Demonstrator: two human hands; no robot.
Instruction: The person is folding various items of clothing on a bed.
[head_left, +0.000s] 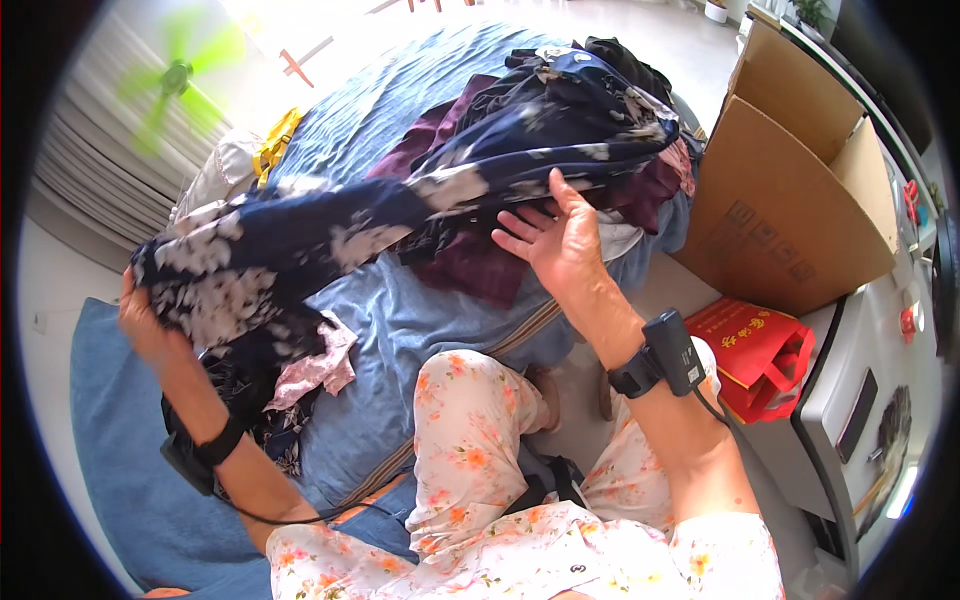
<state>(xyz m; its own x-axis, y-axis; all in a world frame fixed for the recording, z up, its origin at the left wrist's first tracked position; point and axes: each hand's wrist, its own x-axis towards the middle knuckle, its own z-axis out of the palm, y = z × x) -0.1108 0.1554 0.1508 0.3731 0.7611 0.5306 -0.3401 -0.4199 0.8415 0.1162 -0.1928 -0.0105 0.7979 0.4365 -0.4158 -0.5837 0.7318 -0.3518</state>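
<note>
A long navy garment with pale floral patches (375, 217) stretches across the view, raised at its left end. My left hand (150, 319) grips that end, its fingers partly hidden by the fabric. Close to the garment's lower edge, my right hand (559, 240) is turned palm up with its fingers apart, and I see nothing held in it. Beneath the garment's right part is a heap of dark clothes with a deep purple piece (480, 270). Below my left hand, a pink patterned cloth (319, 364) lies among dark clothing.
The clothes rest on a blue cover (382, 300). A tall open cardboard box (780, 195) stands at the right, with a red bag (750, 352) below it beside a white cabinet (840, 405). At upper left are a green fan (176, 77) and a yellow strap (277, 142).
</note>
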